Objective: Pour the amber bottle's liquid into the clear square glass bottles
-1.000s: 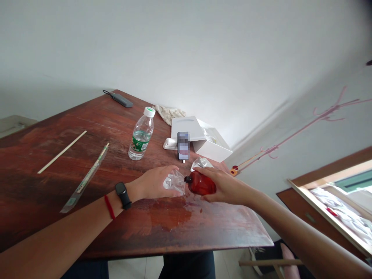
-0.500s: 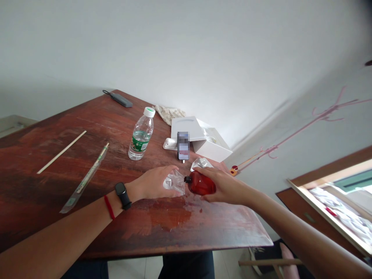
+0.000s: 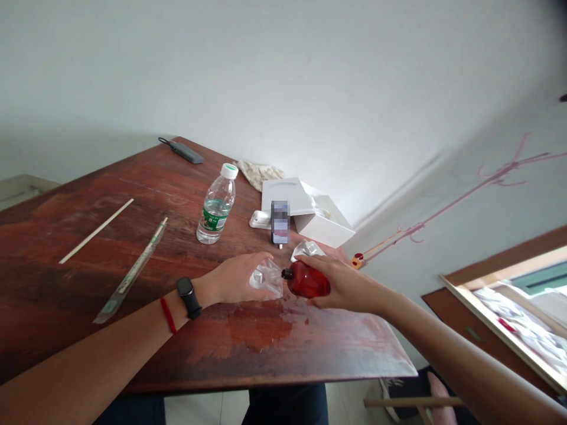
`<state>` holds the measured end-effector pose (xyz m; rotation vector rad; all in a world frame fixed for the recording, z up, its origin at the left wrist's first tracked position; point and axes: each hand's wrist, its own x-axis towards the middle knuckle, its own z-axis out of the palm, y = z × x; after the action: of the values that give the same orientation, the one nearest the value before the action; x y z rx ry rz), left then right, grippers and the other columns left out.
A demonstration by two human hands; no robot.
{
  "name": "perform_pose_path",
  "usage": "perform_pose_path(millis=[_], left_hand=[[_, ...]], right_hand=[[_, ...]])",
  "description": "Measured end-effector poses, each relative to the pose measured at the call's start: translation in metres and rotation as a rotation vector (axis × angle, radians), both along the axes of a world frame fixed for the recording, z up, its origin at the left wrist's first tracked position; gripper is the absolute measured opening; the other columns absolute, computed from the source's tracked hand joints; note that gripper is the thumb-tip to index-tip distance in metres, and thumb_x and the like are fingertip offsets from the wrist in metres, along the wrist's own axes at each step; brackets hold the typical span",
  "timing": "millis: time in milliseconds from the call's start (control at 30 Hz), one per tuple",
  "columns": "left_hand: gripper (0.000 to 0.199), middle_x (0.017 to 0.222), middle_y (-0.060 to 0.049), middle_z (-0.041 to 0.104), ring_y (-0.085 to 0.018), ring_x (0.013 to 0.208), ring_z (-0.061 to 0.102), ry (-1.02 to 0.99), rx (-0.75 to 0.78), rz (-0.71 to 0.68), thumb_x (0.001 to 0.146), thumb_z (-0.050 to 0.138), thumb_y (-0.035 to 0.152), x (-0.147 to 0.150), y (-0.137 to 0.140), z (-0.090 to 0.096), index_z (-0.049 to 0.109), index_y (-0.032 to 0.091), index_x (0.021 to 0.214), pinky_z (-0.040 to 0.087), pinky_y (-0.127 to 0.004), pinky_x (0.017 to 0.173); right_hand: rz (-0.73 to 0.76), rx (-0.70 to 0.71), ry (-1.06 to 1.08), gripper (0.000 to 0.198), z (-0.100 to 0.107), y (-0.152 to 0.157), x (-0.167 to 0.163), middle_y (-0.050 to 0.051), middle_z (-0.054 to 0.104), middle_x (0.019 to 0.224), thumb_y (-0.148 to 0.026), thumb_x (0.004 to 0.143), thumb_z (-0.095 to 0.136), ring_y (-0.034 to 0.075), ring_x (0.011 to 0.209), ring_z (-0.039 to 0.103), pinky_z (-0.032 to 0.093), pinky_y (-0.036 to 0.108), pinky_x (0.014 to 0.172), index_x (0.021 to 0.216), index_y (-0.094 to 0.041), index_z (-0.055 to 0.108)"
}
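My left hand [image 3: 241, 277] is closed round a clear plastic container [image 3: 268, 278] with an angular shape, whose exact kind I cannot make out. In my right hand [image 3: 339, 283] lies a red bottle [image 3: 309, 280] with a black neck, tipped on its side. The bottle's neck points left and sits right at the container's edge; whether they touch is unclear. Under and in front of my hands, a wet patch [image 3: 259, 324] spreads on the brown wooden table [image 3: 345, 354]. Just behind the red bottle is a small clear-and-white packet [image 3: 308, 250].
A part-filled water bottle [image 3: 217, 206] stands left of centre. A phone [image 3: 280, 223], a white stapler-like object [image 3: 259, 219], an open white box [image 3: 328, 218] and a cloth [image 3: 259, 174] are behind. Leftward lie a bare chopstick [image 3: 96, 231], wrapped chopsticks [image 3: 133, 268] and a grey device [image 3: 186, 152].
Almost nothing differs. The whole view has shifted very slightly, while both hands keep the same hold and the bottle's neck stays at the container.
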<state>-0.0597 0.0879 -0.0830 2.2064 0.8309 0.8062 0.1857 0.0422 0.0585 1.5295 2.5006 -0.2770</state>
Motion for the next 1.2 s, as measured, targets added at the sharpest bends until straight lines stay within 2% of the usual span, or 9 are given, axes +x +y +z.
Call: perform_pose_path(millis=[267, 467, 1200], left_hand=[[0.079, 0.141, -0.012, 0.07, -0.037, 0.127, 0.068, -0.003, -0.006, -0.014, 0.079, 0.086, 0.053, -0.0005, -0.0005, 0.0015, 0.055, 0.022, 0.145, 0.051, -0.046, 0.109], [0.081, 0.144, -0.012, 0.068, -0.038, 0.13, 0.066, 0.006, 0.005, 0.003, 0.078, 0.087, 0.054, 0.0, 0.0, 0.0002, 0.056, 0.022, 0.145, 0.05, -0.046, 0.11], [0.076, 0.145, -0.014, 0.067, -0.04, 0.13, 0.066, 0.007, 0.024, -0.012, 0.08, 0.085, 0.056, 0.0001, -0.0004, 0.0008, 0.056, 0.021, 0.141, 0.049, -0.05, 0.111]], right_hand=[[-0.028, -0.013, 0.002, 0.064, -0.0001, 0.0003, -0.0006, 0.01, 0.074, 0.13, -0.027, 0.076, 0.077, 0.034, 0.117, 0.067, 0.053, 0.045, 0.096, 0.138, -0.023, 0.061], [-0.021, -0.029, 0.01, 0.059, 0.0023, 0.0, -0.0032, 0.009, 0.074, 0.128, -0.027, 0.078, 0.076, 0.032, 0.112, 0.069, 0.054, 0.042, 0.094, 0.135, -0.024, 0.062], [-0.009, -0.032, 0.017, 0.06, 0.0026, 0.0006, -0.0016, 0.011, 0.074, 0.13, -0.031, 0.078, 0.077, 0.034, 0.111, 0.069, 0.055, 0.047, 0.096, 0.136, -0.023, 0.063]])
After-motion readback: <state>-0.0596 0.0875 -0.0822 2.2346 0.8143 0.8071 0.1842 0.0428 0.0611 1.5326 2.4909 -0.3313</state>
